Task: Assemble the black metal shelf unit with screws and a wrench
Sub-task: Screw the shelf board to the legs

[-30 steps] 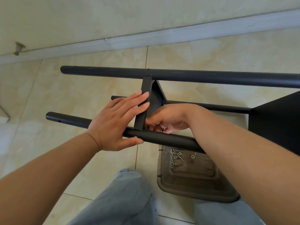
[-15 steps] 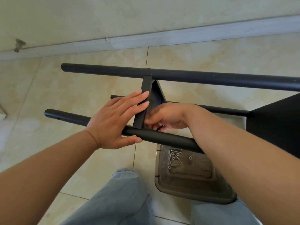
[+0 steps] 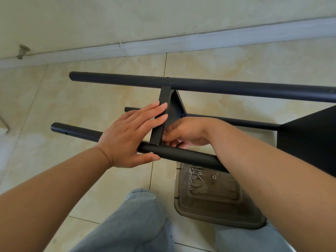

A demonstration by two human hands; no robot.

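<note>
Shelf unit (image 3: 200, 84), black metal, lies on its side across the tiled floor (image 3: 91, 106), its tubular posts running left to right above the person's knees. Left hand (image 3: 127, 139): fingers (image 3: 156, 113) straight and pressed together, flat against the outer face of the crosspiece (image 3: 163, 113), with the thumb (image 3: 149, 158) laid along the near post (image 3: 181, 155) just below them. Right hand (image 3: 187, 131): fingers curled and tucked behind the crosspiece at its joint with the near post, pinching a small dark object that is only partly visible; whether this is the wrench or a fastener cannot be told.

Compared with the two preceding views, both hands keep the same posture and the same contact points; only the camera has shifted slightly, so the frame sits marginally higher in view. The right fingertips appear to have closed a little nearer the joint. This suggests that the fastening of this joint is under way and not yet finished, the left hand acting as a brace.

Directly below the right forearm, a translucent tray (image 3: 218, 215) holds loose screws (image 3: 195, 174), well apart from either set of fingers.
</note>
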